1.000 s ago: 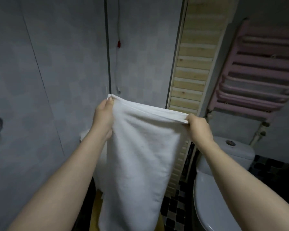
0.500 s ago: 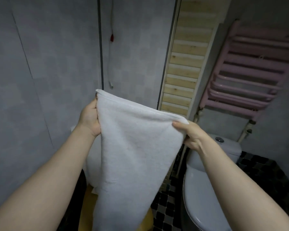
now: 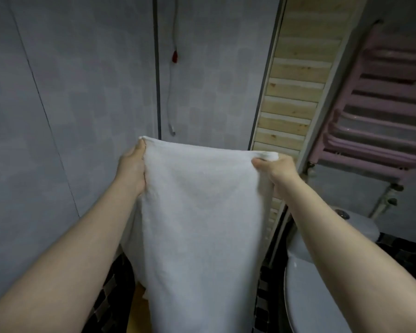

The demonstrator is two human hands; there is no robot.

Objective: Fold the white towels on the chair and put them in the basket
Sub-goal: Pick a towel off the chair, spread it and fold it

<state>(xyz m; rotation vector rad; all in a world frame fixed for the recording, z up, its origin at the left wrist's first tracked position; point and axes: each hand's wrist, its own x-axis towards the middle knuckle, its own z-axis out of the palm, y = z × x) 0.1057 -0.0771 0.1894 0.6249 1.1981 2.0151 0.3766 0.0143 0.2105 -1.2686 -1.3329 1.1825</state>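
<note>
While the white towel hangs in the centre of the frame, both hands hold it up by its top edge. The left hand pinches the upper left corner, thumb toward the camera, and the right hand grips the upper right corner with its fingers curled into the cloth. The top edge runs nearly level between them, and the cloth falls straight down out of the bottom of the frame. Behind its lower left, a paler mass of white cloth shows, and under it a strip of yellowish surface that may be the chair; the basket is not in view.

The step in hand looks like the start of folding this towel: it is spread out and held taut, not yet halved. The next move probably calls for bringing the two corners together, edges matched, without letting the hanging end twist. At the lower right stands a toilet, with a pink towel rail on the wall at the upper right.
</note>
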